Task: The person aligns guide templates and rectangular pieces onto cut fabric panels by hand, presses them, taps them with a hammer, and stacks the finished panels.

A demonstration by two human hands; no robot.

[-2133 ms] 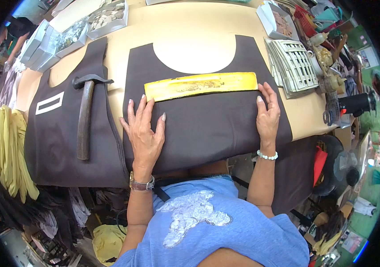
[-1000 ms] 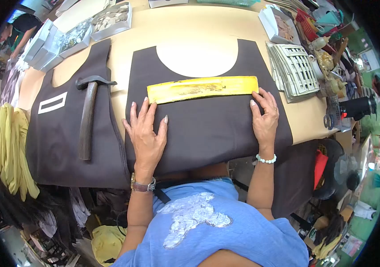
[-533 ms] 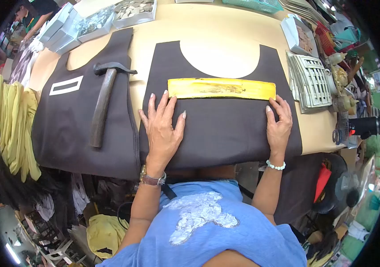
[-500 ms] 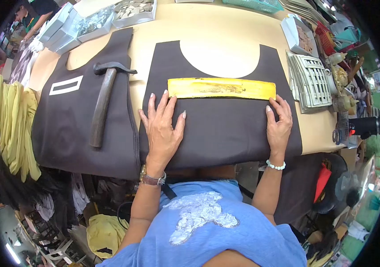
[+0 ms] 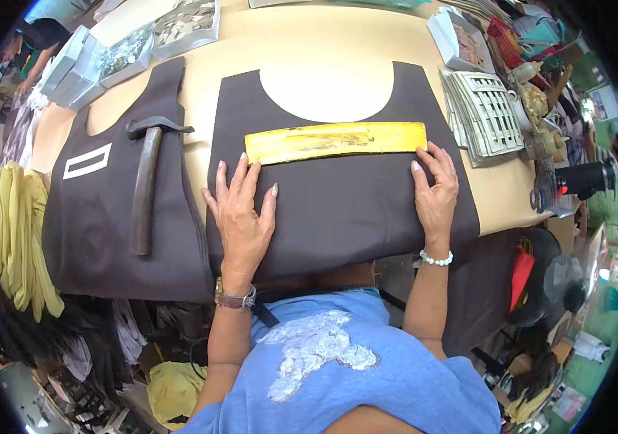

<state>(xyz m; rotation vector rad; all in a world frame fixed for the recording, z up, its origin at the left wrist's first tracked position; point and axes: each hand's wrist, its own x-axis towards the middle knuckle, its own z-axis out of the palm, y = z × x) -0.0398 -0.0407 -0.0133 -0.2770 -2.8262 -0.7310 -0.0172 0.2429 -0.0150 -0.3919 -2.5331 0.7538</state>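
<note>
A long yellow strip is lying across a dark, flat fabric piece, just below the scooped cut in the piece's far edge. The strip is looking glossy and worn, with brownish smudges running along its middle and a thin dark line showing under its near edge. It is bowing slightly, and its left end is sitting a little nearer the person than its right end.

The left grip is spreading wide, palm down, with the thumb standing well away from the fingers. Two of its fingertips are meeting the strip's left end at the near corner, while the rest of the hand is lying over the dark fabric. The right grip is curving loosely, with a gap between thumb and forefinger. Its forefinger is touching the strip's near right corner, and its thumb is pointing at the fabric just below. Neither grip is closing around the strip; how hard the fingertips are pressing cannot be told.

The fabric piece is resting on a pale desk. To its left, a hammer is lying on a second dark piece.
</note>
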